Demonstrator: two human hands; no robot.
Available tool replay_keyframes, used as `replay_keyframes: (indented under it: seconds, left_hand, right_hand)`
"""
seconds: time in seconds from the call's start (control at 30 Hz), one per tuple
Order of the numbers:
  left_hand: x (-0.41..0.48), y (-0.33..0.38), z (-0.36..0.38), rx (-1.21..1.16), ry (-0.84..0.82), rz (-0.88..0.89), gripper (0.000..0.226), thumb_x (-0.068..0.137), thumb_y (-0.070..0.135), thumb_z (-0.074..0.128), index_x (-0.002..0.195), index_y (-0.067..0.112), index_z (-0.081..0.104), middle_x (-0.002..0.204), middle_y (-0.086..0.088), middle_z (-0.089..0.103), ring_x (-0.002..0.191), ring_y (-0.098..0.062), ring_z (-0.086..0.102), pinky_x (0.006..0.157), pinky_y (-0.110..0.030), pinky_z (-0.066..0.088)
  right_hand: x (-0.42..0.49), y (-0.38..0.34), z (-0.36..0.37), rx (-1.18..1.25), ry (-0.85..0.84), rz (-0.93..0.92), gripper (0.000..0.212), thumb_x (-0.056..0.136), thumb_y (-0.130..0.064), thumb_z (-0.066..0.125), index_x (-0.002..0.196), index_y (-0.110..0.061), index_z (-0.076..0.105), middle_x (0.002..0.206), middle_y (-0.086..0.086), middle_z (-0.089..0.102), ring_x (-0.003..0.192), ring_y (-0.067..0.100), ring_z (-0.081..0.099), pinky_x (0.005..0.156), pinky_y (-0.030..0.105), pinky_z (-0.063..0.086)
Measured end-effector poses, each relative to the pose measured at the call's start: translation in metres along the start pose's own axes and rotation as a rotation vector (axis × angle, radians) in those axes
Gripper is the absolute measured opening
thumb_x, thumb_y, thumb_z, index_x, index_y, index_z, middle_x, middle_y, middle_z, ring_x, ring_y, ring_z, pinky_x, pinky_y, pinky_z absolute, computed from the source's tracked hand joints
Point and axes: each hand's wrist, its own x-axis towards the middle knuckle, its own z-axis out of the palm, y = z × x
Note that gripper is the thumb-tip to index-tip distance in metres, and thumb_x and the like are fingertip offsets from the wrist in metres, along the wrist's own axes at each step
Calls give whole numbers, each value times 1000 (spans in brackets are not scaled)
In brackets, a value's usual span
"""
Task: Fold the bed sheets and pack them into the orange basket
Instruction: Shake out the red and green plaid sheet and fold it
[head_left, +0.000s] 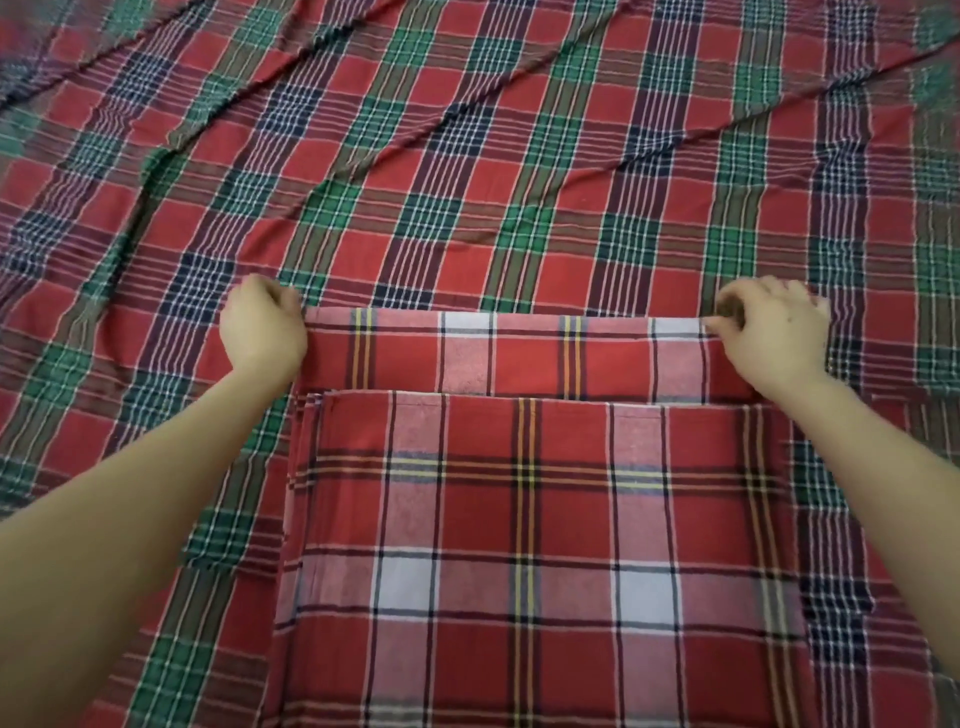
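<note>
Folded plaid sheet (540, 519) lies nearest, left grip (262, 332) and right grip (769, 332) each pinching its far fold's ends; uneven pulling could skew the layers.

Ahead of the left hand (262, 332) and the right hand (769, 332), the spread sheet (467, 156) lies flat, broken only by low diagonal creases, so there is open room to reach forward. Outward of each hand the same flat cloth runs to the frame's edge. Between the hands, and back toward the person, the folded sheet (545, 519) forms a low layered stack with a stepped edge just behind the wrists.
</note>
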Motion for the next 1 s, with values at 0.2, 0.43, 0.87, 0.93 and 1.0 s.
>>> replay_keyframes:
  seconds: [0.2, 0.43, 0.87, 0.93, 1.0]
  left_hand:
    - [-59, -27, -14, 211, -399, 581, 30, 87, 36, 62, 95, 8, 66, 90, -11, 67, 86, -32, 61, 72, -34, 43]
    - [-66, -34, -29, 119, -633, 192, 16, 81, 26, 73, 87, 12, 67, 89, -14, 67, 83, -33, 59, 68, -31, 40]
    - [-31, -8, -33, -625, -320, -118, 11, 83, 9, 69, 78, 17, 62, 76, 0, 68, 71, -16, 59, 66, -27, 50]
    - [-26, -1, -11, -441, -266, -99, 16, 83, 15, 70, 96, 8, 66, 97, -12, 66, 86, -26, 61, 77, -34, 48]
    - [-25, -4, 5, -281, -229, -119, 44, 82, 25, 72, 117, 4, 58, 116, -15, 62, 105, -32, 58, 91, -39, 46]
  right_hand:
    - [-85, 15, -3, 163, -81, -49, 28, 89, -24, 62, 110, -5, 64, 101, 14, 66, 96, 36, 58, 86, 42, 44]
    - [-112, 43, -11, 154, -268, 150, 41, 85, -28, 69, 118, -5, 62, 114, 12, 64, 105, 31, 55, 86, 37, 42]
    - [-39, 6, -52, 856, -30, 514, 31, 84, -8, 69, 114, 1, 63, 102, 2, 64, 93, 10, 62, 95, 29, 46]
    - [-23, 5, -28, 772, -52, 597, 43, 83, -16, 72, 121, -1, 60, 122, 11, 62, 113, 24, 57, 102, 35, 42]
    - [-21, 5, -14, 657, -121, 634, 46, 84, -24, 71, 124, -6, 57, 127, 12, 59, 116, 29, 56, 101, 39, 43]
